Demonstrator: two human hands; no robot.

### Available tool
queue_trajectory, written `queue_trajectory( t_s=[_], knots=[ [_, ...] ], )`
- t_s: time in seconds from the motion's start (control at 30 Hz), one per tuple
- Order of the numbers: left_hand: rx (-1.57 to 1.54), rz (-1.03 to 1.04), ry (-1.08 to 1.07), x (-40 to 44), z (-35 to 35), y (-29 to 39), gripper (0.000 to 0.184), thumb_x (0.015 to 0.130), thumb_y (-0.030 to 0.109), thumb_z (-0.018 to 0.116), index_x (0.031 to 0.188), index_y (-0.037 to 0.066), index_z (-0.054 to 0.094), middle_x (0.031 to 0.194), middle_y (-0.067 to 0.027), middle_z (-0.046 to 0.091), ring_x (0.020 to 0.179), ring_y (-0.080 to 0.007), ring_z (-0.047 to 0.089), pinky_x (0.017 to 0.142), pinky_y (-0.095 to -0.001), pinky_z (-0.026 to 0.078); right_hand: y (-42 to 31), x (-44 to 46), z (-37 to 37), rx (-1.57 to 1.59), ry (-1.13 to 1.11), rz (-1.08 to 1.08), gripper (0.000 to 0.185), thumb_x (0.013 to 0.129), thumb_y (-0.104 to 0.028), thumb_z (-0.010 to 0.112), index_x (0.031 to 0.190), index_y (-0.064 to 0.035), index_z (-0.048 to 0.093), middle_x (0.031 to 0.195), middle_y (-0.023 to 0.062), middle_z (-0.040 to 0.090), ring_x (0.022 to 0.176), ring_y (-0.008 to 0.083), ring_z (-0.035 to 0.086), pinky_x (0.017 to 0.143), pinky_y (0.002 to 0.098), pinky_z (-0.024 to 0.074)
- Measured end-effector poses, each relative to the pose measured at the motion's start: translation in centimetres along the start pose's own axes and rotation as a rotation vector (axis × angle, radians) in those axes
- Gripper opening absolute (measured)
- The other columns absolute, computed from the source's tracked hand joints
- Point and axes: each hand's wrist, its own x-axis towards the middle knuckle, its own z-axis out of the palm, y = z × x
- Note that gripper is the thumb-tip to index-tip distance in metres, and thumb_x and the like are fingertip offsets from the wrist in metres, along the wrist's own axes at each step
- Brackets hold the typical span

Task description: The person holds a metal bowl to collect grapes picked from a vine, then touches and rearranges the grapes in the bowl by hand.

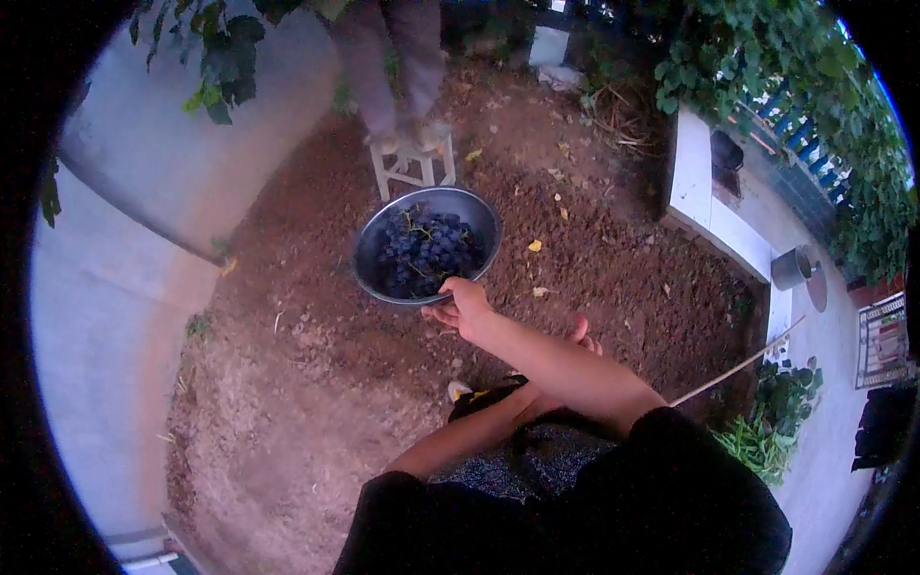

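A round metal basin (pixel 364 271) holds bunches of dark purple grapes (pixel 431 247) with green stems. My right hand (pixel 465 307) grips the basin's near rim, thumb on top and fingers beneath. Beneath my outstretched right forearm crosses my left arm. Of my left hand (pixel 586 337), only some fingers show past that forearm; they look spread, with nothing seen in them. The palm is hidden.
Beyond the basin a person in grey trousers (pixel 422 57) stands on a white wooden stool (pixel 412 158). Brown soil (pixel 575 278) spreads around. A pale wall (pixel 115 316) rises left. Rightward are a white ledge (pixel 692 172), a metal bucket (pixel 792 267) and a thin stick (pixel 738 366). Vines (pixel 767 67) hang above.
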Motion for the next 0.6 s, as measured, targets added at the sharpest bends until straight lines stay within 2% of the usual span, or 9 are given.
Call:
queue_trajectory(
  t_s=[0.07,0.1,0.17,0.2,0.37,0.47,0.5,0.53,0.6],
  knots=[
    [-0.203,-0.050,-0.025,-0.6,1.5,-0.2,0.047,0.080,0.051,0.039,0.054,0.013,0.044,0.055,0.0055,0.042,0.048,-0.0047,0.038,0.047,-0.0212,0.033,-0.1,-0.3,0.0,0.031,0.001,-0.038,0.025,0.065,-0.006,0.049,0.086,0.0010,0.039,0.077,0.0179,0.054,0.056,0.0308,0.059,0.038,0.0291,0.0464],
    [-0.197,-0.046,-0.029,0.2,0.1,-0.2,0.047,0.080,0.051,0.039,0.054,0.013,0.044,0.055,0.0055,0.042,0.048,-0.0047,0.038,0.047,-0.0212,0.033,-0.3,-0.7,0.0,0.026,-0.004,-0.042,0.025,0.065,-0.006,0.049,0.086,0.0010,0.039,0.077,0.0179,0.054,0.056,0.0308,0.059,0.038,0.0291,0.0464],
    [-0.162,-0.174,-0.512,2.4,-3.9,0.0,0.046,0.084,0.045,0.037,0.052,0.013,0.041,0.057,0.0025,0.043,0.069,-0.0091,0.042,0.066,-0.0250,0.035,-1.1,-1.3,0.2,-0.063,-0.013,-0.032,0.032,0.068,-0.006,0.045,0.098,0.0018,0.036,0.084,0.0188,0.055,0.069,0.0286,0.060,0.050,0.0254,0.0495],
    [-0.153,-0.169,-0.517,2.3,-3.5,0.0,0.046,0.084,0.045,0.037,0.052,0.013,0.041,0.057,0.0025,0.043,0.069,-0.0091,0.042,0.066,-0.0250,0.035,-1.1,-1.2,0.0,-0.070,-0.020,-0.037,0.032,0.068,-0.006,0.045,0.098,0.0018,0.036,0.084,0.0188,0.055,0.069,0.0286,0.060,0.050,0.0254,0.0495],
    [-0.409,-0.213,-0.435,1.1,-1.8,0.2,0.042,0.084,0.043,0.040,0.056,0.012,0.043,0.060,0.0016,0.044,0.072,-0.0108,0.044,0.067,-0.0273,0.036,-1.9,-1.1,0.1,-0.042,-0.042,-0.094,0.031,0.069,-0.006,0.045,0.097,0.0040,0.037,0.085,0.0191,0.055,0.070,0.0289,0.060,0.051,0.0255,0.0490],
    [-0.147,-0.129,-0.401,2.1,-3.5,-0.2,0.037,0.083,0.041,0.042,0.063,0.011,0.046,0.063,0.0016,0.045,0.073,-0.0144,0.045,0.076,-0.0303,0.037,-2.2,-0.1,-0.6,-0.035,-0.069,-0.103,0.029,0.070,-0.007,0.045,0.095,0.0062,0.037,0.084,0.0193,0.055,0.071,0.0295,0.060,0.050,0.0256,0.0486],
    [-0.144,-0.127,-0.404,2.3,-4.3,-0.5,0.037,0.083,0.041,0.042,0.063,0.011,0.046,0.063,0.0016,0.045,0.073,-0.0144,0.045,0.076,-0.0303,0.037,-2.3,-0.3,-0.5,-0.039,-0.071,-0.105,0.029,0.070,-0.007,0.045,0.095,0.0062,0.037,0.084,0.0193,0.055,0.071,0.0295,0.060,0.050,0.0256,0.0486],
    [-0.233,-0.090,-0.210,2.4,-5.5,-0.8,0.034,0.083,0.041,0.042,0.069,0.010,0.047,0.069,0.0006,0.047,0.076,-0.0158,0.044,0.081,-0.0312,0.036,-2.4,-0.4,-0.5,-0.024,-0.077,-0.122,0.029,0.070,-0.007,0.045,0.094,0.0068,0.037,0.084,0.0194,0.055,0.070,0.0299,0.059,0.050,0.0257,0.0486],
    [-0.322,-0.054,-0.014,2.9,-8.3,-1.0,0.032,0.083,0.040,0.043,0.074,0.010,0.048,0.075,-0.0004,0.048,0.080,-0.0172,0.044,0.086,-0.0321,0.035,-2.6,-0.6,-0.5,-0.008,-0.081,-0.138,0.028,0.070,-0.007,0.044,0.093,0.0074,0.038,0.084,0.0196,0.055,0.070,0.0303,0.059,0.050,0.0259,0.0486]
  ],
)
